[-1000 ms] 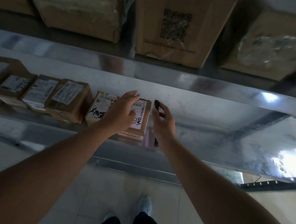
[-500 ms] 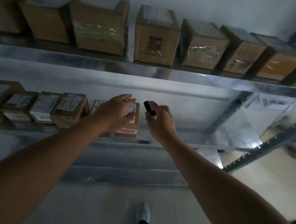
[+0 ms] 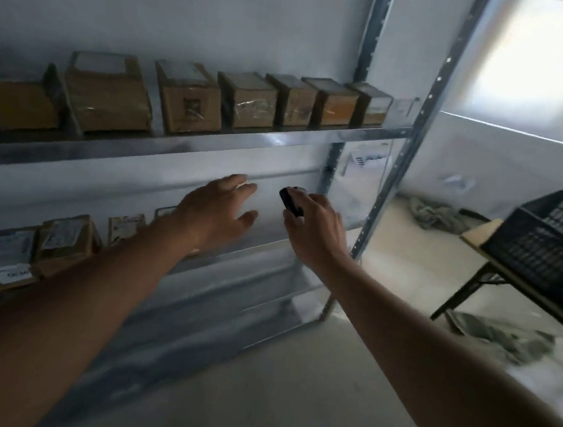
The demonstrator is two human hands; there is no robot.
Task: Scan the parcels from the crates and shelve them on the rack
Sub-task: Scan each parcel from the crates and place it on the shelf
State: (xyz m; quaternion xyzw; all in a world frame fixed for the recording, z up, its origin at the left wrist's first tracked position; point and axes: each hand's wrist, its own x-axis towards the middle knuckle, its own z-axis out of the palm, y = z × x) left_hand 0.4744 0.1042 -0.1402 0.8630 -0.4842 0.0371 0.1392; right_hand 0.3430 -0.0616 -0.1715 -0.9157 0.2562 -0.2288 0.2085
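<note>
left hand: left hand (image 3: 220, 207) hangs in front of the middle shelf (image 3: 263, 246), fingers straight and spread, holding nothing. Not touching any box as far as the view shows.
right hand: right hand (image 3: 316, 227) curled round a small black scanner (image 3: 290, 200), thumb side up, nose aimed toward the rack (image 3: 413, 150). Grip looks firm.
parcels, middle shelf: row of small labelled parcels (image 3: 64, 240) at the left end of the shelf, label faces up and forward. The nearest one is partly hidden behind the left wrist. Right part of the shelf shows no parcels.
parcels, upper shelf: brown cartons (image 3: 187, 101) side by side along the upper shelf (image 3: 211, 137), taped, some with printed codes.
crate: dark slatted crate (image 3: 552, 239) on a table (image 3: 477, 232) at the right, well apart from the rack. Contents cannot be made out.
floor: crumpled cloth or sacking (image 3: 502, 338) under and behind the table.
handling: parcels are likely light, stiff corrugated card, not slippery; tape patches may be slicker. Judged safe for a one-hand pinch across the short sides, thumb on one face and fingers opposite. Keep the label clear of fingers so it scans.
step: judged between parcels; the next one would probably come from the crate with the free left hand.
risk: blurred picture, so small labels unreadable; the scanner hand has no spare fingers for a second box.
</note>
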